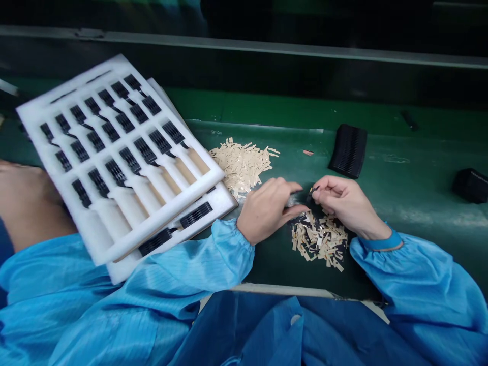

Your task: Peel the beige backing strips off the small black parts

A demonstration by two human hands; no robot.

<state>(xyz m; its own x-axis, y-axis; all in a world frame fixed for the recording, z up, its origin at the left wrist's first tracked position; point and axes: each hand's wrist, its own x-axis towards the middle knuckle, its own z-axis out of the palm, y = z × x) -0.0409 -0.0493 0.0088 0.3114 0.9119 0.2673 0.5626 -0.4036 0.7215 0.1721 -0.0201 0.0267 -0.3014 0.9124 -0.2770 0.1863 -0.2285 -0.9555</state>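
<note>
Just beyond the mixed strip pile [328,240], my right hand [345,201] pinches 1 small dark piece [314,189]. Left of the pile, my left hand [267,207] has thumb and forefinger parted. I judge the step: piece positioning; next move calls for a steady pinch.

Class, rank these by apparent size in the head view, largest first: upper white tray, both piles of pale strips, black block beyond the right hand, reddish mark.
1. Upper white tray
2. Far pile and near pile: too alike to rank
3. Black block
4. Reddish mark
</note>
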